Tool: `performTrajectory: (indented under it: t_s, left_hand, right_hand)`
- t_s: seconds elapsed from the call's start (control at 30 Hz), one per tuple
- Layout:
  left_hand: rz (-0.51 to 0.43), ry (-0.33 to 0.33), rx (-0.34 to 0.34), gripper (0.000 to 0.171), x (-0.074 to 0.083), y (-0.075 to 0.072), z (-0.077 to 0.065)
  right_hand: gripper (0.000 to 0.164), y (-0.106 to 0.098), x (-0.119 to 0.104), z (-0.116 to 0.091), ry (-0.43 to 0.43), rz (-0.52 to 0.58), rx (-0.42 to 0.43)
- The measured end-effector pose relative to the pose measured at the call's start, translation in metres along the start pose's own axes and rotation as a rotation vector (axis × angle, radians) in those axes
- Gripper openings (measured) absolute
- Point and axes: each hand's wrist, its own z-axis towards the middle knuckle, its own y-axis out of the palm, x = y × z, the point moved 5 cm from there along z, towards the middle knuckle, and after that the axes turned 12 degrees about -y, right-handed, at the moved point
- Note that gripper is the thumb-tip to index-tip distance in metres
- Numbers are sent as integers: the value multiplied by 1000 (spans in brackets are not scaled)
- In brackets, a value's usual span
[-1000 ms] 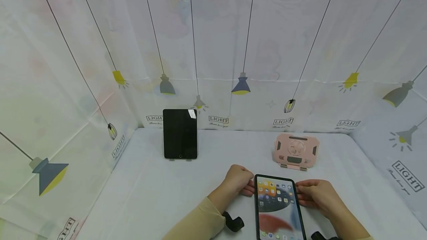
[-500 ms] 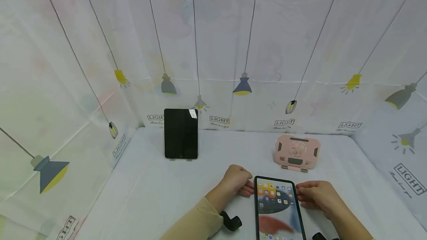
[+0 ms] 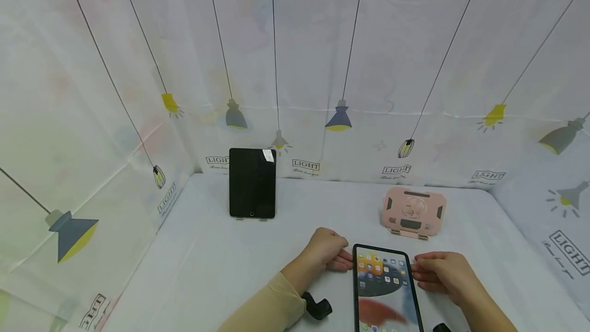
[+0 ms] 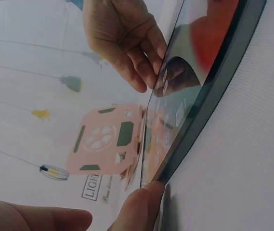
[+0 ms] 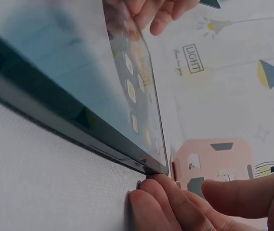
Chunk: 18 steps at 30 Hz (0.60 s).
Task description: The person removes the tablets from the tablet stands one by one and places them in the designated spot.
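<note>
A tablet (image 3: 387, 288) in a black case lies flat on the white table, its screen lit with app icons. Beside its left edge is my left hand (image 3: 326, 250), fingers at the upper corner. In the left wrist view a fingertip (image 4: 137, 206) meets the case edge, and the thumb (image 4: 45, 219) stands apart. My right hand (image 3: 443, 271) is on the opposite side. Loosely bent fingers (image 5: 168, 204) lie right at the tablet's corner in the right wrist view, with the thumb (image 5: 242, 196) held off above them. The tablet's underside is hidden.
A pink stand (image 3: 414, 211) with dark pads is propped behind the right hand. Another tablet (image 3: 252, 183), its screen dark, stands upright at the back left. Black curved pieces sit by the wrists, one (image 3: 318, 307) under the left sleeve. A lamp-printed curtain (image 3: 304, 65) encloses the table.
My right thumb has eased slightly outward from the tablet's right edge. The left hand stays beside the tablet; the whole head view has shifted a little.
</note>
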Motion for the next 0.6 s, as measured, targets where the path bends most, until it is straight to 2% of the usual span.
performTrajectory:
  t_s: [0.2, 0.37, 0.5, 0.6]
  left_hand:
    - [-23, -6, -34, 13, -2, -4, -2]
    - [2, -13, -111, 15, -4, -9, 0]
    - [33, -26, -186, 20, -3, -14, -1]
    - [35, -17, -209, 22, 1, -19, -2]
  right_hand:
    - [42, 0, -1, 0, 23, -2, 2]
    - [49, 1, -4, 1, 62, -23, 17]
    - [54, 0, -9, 1, 40, -32, 16]
    - [57, 1, -15, 1, 4, -34, 6]
